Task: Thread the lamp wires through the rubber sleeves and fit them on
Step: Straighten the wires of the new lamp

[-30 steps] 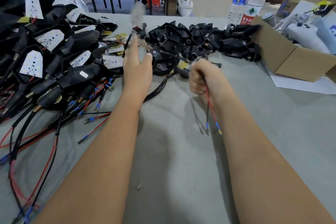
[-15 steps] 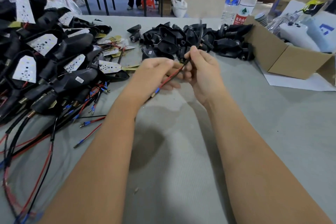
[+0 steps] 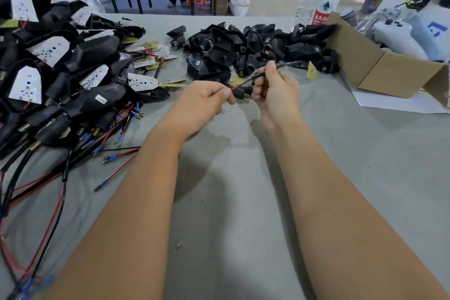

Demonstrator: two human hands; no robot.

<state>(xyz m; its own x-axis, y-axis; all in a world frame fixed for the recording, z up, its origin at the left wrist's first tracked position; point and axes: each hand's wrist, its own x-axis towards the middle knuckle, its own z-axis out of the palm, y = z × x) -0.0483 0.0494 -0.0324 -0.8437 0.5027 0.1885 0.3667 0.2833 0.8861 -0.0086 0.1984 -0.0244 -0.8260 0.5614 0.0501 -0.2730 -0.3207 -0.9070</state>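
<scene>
Both hands are curled tight, not spread at all. Left hand (image 3: 202, 100) pinches the red end of the lamp wires (image 3: 239, 86) between thumb and forefinger, and the right hand (image 3: 275, 90) pinches the same wires a bit further along, where they turn black and run up toward the far right. All of this happens just above the bench (image 3: 243, 202), right in front of the pile of rubber sleeves (image 3: 243, 48).

What could go wrong, I reckon: the wire ends are thin and floppy, so if the left grip sits too far back, the tip could buckle instead of feeding in. I can't tell if a sleeve is already in the right palm. Finished lamps (image 3: 60, 75) are heaped at the left, so a snag there looks unlikely.
</scene>
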